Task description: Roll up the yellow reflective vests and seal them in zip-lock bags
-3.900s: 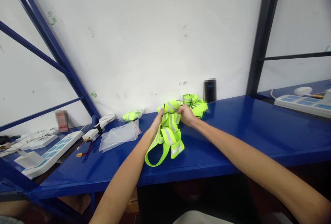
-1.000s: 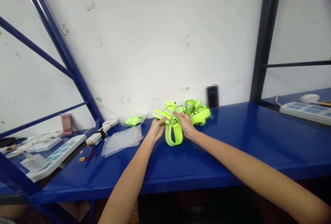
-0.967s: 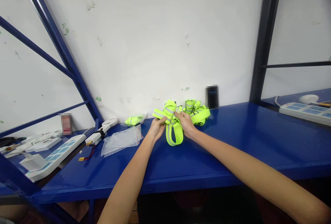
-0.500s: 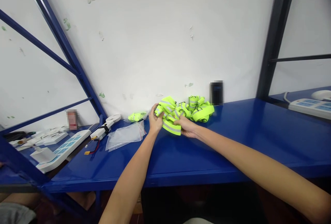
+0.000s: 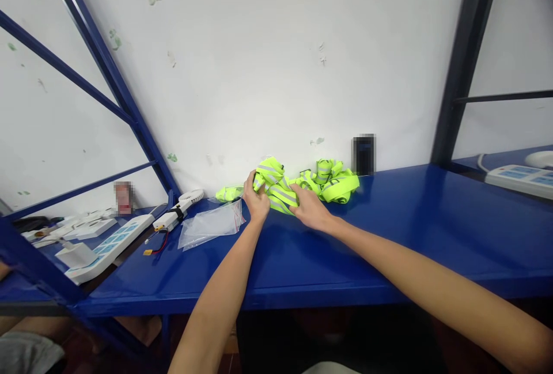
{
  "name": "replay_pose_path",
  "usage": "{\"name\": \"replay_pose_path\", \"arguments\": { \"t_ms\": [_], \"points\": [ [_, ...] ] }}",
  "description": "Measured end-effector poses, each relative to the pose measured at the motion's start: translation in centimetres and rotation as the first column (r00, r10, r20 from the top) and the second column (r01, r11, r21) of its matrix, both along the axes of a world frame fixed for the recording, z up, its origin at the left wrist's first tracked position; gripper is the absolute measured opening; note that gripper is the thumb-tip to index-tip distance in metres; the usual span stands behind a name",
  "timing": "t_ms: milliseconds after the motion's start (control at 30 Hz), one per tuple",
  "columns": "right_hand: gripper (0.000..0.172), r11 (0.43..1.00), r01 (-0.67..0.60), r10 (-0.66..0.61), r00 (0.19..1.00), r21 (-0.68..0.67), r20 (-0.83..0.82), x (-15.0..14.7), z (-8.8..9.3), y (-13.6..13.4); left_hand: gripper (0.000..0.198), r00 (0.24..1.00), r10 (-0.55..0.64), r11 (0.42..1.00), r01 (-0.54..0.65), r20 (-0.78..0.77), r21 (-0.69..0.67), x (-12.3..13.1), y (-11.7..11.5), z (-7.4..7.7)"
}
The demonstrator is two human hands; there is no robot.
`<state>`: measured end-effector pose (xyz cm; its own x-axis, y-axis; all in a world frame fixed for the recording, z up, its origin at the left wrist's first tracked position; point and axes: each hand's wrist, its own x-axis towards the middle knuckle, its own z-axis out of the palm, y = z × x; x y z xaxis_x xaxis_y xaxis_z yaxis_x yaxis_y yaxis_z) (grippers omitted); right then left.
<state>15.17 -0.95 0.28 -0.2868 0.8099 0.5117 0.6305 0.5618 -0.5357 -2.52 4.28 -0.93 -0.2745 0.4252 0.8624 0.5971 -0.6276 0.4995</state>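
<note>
A neon yellow reflective strap bundle lies folded on the blue shelf near the wall. My left hand is closed on its left end, fingers curled round the folds. My right hand presses on the bundle's right side, fingers bent over the straps. Right behind it sits a second heap of the same yellow straps. A smaller yellow strap in a clear bag lies to the left.
Empty clear zip bags lie left of my hands. Farther left are a small white fan, a red-and-black wire and a white power strip. A dark box stands by the wall. Another power strip sits far right.
The hanging strap loop has been folded up into a compact bundle and set down on the shelf. Both hands moved slightly left and down onto it.
</note>
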Motion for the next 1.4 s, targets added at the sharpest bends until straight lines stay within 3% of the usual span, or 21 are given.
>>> {"name": "replay_pose_path", "arguments": {
  "t_ms": [133, 233, 400, 467, 533, 600, 700, 867, 1000, 1067, 1133, 1267, 1333, 1400],
  "points": [
    [0.058, 0.986, -0.118, 0.114, 0.993, 0.118, 0.045, 0.0, -0.7, 0.5, 0.054, 0.999, 0.026, 0.999, -0.027, -0.04, -0.022, 0.3, -0.3, 0.2],
    [0.066, 0.973, -0.216, 0.218, 0.976, 0.08, -0.014, -0.4, -1.3, 0.5, 0.062, 0.995, 0.049, 0.997, -0.054, -0.084, -0.057, 0.2, -0.5, 0.3],
    [0.071, 0.955, -0.294, 0.276, 0.929, -0.038, -0.246, -0.5, -0.8, 0.0, 0.068, 0.985, 0.023, 0.995, -0.04, -0.172, -0.094, 0.3, -0.6, 0.2],
    [0.084, 0.923, -0.383, 0.353, 0.886, -0.046, -0.302, -0.2, -0.5, 0.0, 0.067, 0.984, -0.013, 0.993, -0.008, -0.177, -0.118, 0.5, -0.4, 0.1],
    [0.1, 0.889, -0.458, 0.437, 0.857, -0.018, -0.272, 0.2, -0.4, 0.3, 0.064, 0.982, -0.053, 0.987, 0.024, -0.179, -0.159, 0.6, -0.1, -0.1],
    [0.1, 0.88, -0.474, 0.472, 0.86, 0.038, -0.194, 0.6, -0.4, 0.7, 0.061, 0.977, -0.083, 0.98, 0.045, -0.196, -0.192, 0.6, 0.1, -0.2],
    [0.083, 0.909, -0.403, 0.415, 0.901, 0.108, -0.124, 1.0, -0.5, 1.0, 0.06, 0.972, -0.104, 0.977, 0.06, -0.211, -0.205, 0.7, 0.1, -0.3],
    [0.094, 0.928, -0.304, 0.315, 0.949, 0.215, -0.02, -0.1, -1.0, 0.8, 0.053, 0.981, -0.081, 0.978, 0.044, -0.179, -0.201, 1.6, -0.7, -0.5],
    [0.046, 0.947, -0.102, 0.135, 0.987, 0.304, -0.09, -0.6, -0.9, 1.0, 0.044, 0.99, -0.104, 0.97, 0.08, -0.095, -0.228, 2.5, -1.1, -0.5],
    [0.034, 0.945, -0.061, 0.091, 0.993, 0.321, -0.079, -0.2, -0.4, 1.1, 0.044, 0.983, -0.179, 0.959, 0.164, -0.046, -0.23, 2.5, -0.8, -0.4],
    [0.033, 0.925, -0.001, 0.03, 0.997, 0.379, -0.07, 0.6, 0.3, 1.3, 0.046, 0.962, -0.274, 0.932, 0.264, -0.004, -0.249, 2.3, -0.3, -0.4],
    [0.031, 0.811, 0.11, -0.063, 0.993, 0.574, -0.102, 1.9, 1.3, 1.7, 0.048, 0.902, -0.431, 0.846, 0.399, -0.012, -0.353, 1.7, 0.2, -0.3],
    [0.029, 0.825, 0.103, -0.037, 0.991, 0.556, -0.129, 2.3, 1.5, 1.8, 0.05, 0.862, -0.505, 0.796, 0.447, -0.04, -0.409, 1.5, 0.0, -0.2],
    [0.029, 0.881, 0.117, -0.035, 0.983, 0.459, -0.182, 2.5, 1.6, 1.8, 0.051, 0.823, -0.565, 0.747, 0.477, -0.064, -0.462, 1.3, -0.4, 0.0]
  ]
}}
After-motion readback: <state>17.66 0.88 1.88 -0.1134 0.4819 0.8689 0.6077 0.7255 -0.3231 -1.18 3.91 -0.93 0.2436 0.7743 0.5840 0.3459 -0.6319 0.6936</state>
